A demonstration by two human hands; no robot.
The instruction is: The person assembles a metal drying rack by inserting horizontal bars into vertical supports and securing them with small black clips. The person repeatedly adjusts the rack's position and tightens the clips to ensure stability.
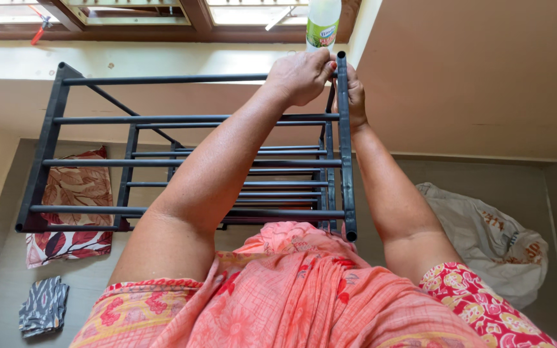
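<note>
Nearest the camera, both forearms reach out over the pink patterned cloth (278,290) and across the black tubular rack (188,161); the rack stands against the wall below the window ledge (130,51). At its far corner the left hand (299,76) closes over the end of the top rail, fingers curled tight; the right hand (354,96) clasps the side bar (345,148) just beside it. Steady, even pressure from both hands, I judge, keeps the frame square; a plastic bottle (323,22) stands just behind.
</note>
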